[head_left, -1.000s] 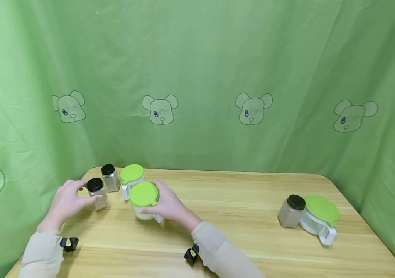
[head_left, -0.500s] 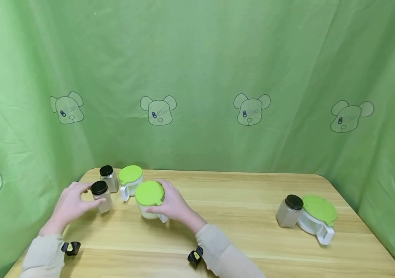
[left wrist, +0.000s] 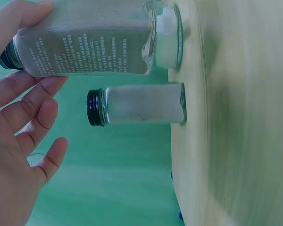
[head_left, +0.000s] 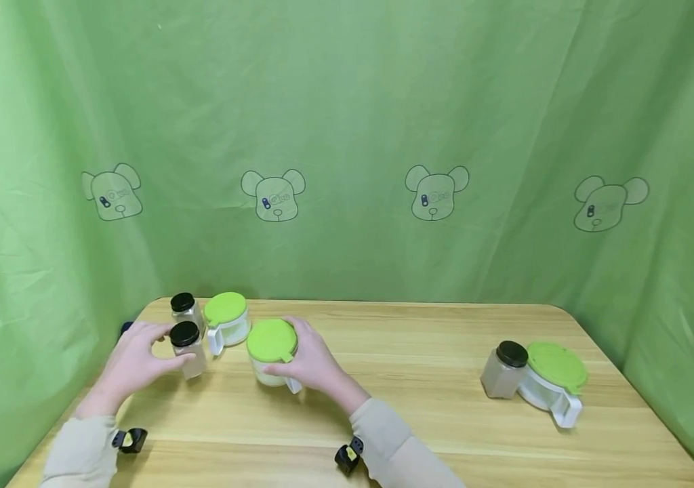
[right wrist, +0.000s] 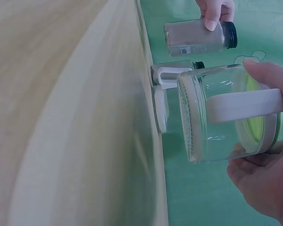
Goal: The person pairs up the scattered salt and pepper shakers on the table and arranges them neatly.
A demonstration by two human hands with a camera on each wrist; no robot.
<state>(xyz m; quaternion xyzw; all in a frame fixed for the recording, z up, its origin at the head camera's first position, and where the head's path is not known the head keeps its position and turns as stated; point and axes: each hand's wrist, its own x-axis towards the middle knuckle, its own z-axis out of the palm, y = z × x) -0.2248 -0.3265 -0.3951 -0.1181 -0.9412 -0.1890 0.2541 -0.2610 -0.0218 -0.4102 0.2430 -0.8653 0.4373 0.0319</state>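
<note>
My left hand (head_left: pixel 133 366) grips a square glass spice jar (head_left: pixel 191 356) with a black lid, thumb on one side and fingers on the other. In the left wrist view this spice jar (left wrist: pixel 92 49) is raised off the table, with white printing on its side and powder inside. My right hand (head_left: pixel 316 362) holds a round glass seasoning jar (head_left: pixel 270 341) by its top, around the green lid. Seen from the right wrist, that seasoning jar (right wrist: pixel 221 129) is clear of the tabletop, its white handle facing the camera.
Behind the hands stand another black-lidded spice jar (head_left: pixel 184 305) and a green-lidded seasoning jar (head_left: pixel 228 318). A similar pair, a spice jar (head_left: pixel 503 371) and a seasoning jar (head_left: pixel 554 369), stands at the right of the wooden table (head_left: pixel 408 379). A green curtain (head_left: pixel 347 102) surrounds the table.
Both hands have moved to the right with their jars; the left one has also come slightly nearer. The standing jars stay put while the head view has shifted a little.
</note>
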